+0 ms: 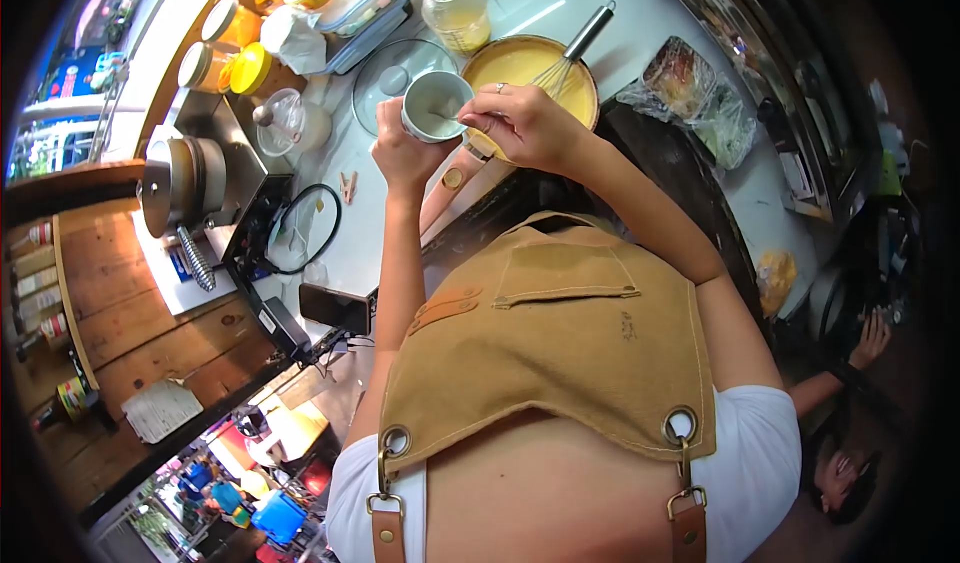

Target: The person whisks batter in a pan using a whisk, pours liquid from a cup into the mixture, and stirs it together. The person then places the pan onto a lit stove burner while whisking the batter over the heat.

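My left hand (402, 151) is wrapped round a pale cup (437, 106), its mouth tilted toward me. Over the cup's rim, my right hand (520, 123) pinches what looks like a small spoon (447, 117); its tip is inside the cup and its handle is mostly hidden by my fingers. Just beyond my hands sits a pan (490, 60) of smooth yellow batter, partly covered by my right hand. A whisk (565, 61) rests in it with its metal handle over the far rim. The pan's pinkish handle (452, 179) points toward me, below the cup.
A glass lid (372, 81) lies left of the pan, near a jar of pale yellow liquid (456, 15). Tubs and jars (255, 68) line the left side. A clothespin (348, 187) lies on the counter. To the right is a plastic-wrapped package (690, 93); another person's hand (872, 339) shows lower right.
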Demonstrator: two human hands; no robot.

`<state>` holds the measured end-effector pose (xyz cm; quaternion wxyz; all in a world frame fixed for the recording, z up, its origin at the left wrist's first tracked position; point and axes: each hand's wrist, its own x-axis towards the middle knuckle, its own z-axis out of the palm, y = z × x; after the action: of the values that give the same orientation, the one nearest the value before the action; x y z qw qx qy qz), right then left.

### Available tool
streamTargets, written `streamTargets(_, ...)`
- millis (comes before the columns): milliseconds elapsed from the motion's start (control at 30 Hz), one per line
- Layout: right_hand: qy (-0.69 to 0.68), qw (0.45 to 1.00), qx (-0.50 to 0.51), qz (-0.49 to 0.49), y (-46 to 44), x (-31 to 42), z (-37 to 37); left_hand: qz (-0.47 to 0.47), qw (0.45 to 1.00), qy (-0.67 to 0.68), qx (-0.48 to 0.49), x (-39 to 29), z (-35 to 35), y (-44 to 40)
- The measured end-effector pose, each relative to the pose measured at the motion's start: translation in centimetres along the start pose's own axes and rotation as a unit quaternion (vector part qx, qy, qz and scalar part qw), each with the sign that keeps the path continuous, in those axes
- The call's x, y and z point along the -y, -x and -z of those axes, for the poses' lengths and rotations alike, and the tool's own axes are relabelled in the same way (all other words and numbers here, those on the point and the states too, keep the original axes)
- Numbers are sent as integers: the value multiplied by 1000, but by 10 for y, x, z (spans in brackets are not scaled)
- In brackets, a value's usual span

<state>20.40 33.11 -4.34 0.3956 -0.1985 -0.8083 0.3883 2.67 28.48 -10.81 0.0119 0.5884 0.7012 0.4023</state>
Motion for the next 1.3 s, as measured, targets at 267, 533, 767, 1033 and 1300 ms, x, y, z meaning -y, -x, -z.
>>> streamTargets(267,-25,999,-33,-5,14,-19,26,-36,994,-91,44,-18,-13,-17)
streamTargets(533,-17,992,-95,-81,42,-33,64,-60,975,-187,100,-17,-27,-31)
streamTargets(767,-4,986,-140,-95,60,-39,69,-82,960,-239,122,-13,-35,-33)
streamTargets(1033,64,987,-122,-86,77,-42,67,-97,954,-259,115,-7,-45,-32)
streamTargets(1300,64,990,-95,-81,79,-40,68,-145,945,-274,109,-13,-43,-36)
